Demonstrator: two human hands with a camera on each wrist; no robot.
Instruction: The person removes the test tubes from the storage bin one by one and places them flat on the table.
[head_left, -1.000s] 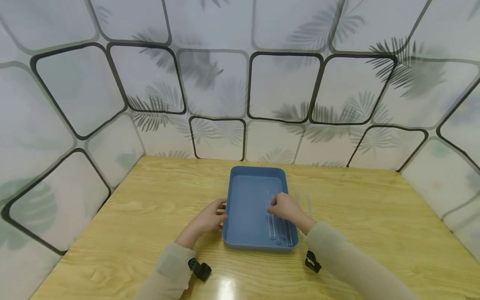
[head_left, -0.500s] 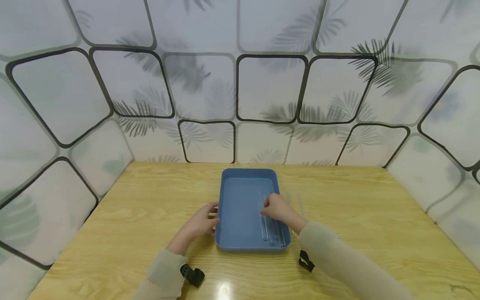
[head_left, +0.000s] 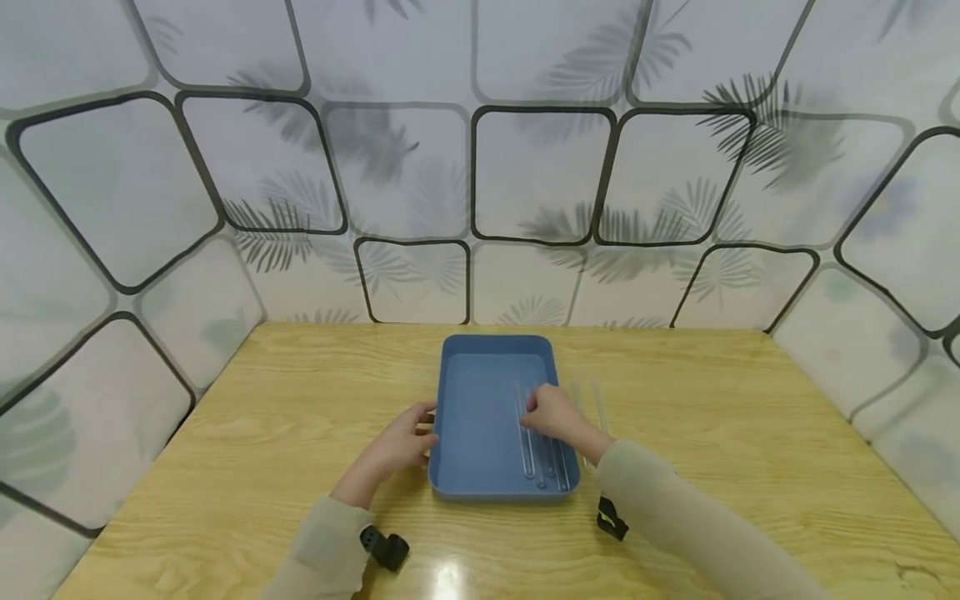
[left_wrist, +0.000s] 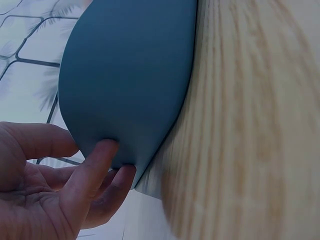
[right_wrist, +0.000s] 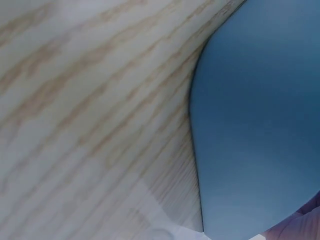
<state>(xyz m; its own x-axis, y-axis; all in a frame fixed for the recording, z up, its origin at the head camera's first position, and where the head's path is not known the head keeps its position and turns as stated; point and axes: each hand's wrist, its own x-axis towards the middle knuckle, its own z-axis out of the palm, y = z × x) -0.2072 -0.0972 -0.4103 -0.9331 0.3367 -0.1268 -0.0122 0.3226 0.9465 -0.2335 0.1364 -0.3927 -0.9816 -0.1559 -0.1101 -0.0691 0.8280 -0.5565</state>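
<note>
My left hand (head_left: 401,439) is at the left side of a shallow blue tray (head_left: 480,433), its fingertips touching the outer wall. In the left wrist view, bent fingers (left_wrist: 97,170) rest against that wall. Over the tray's right half, my right hand (head_left: 553,412) pinches a clear test tube (head_left: 528,457) with thumb and forefinger. Several more clear test tubes (head_left: 561,471) lie lengthwise in the tray, partly hidden under this hand. In the right wrist view only a bit of the hand shows behind the tray's wall (right_wrist: 255,125).
On the wooden table (head_left: 315,392), just right of the tray, lie more clear tubes (head_left: 600,404), partly covered by the right wrist. A patterned curtain (head_left: 543,175) closes off the back and sides.
The whole head view shifted slightly, so tray and hands appear further left than a second ago. Both hands keep their places at the tray.
</note>
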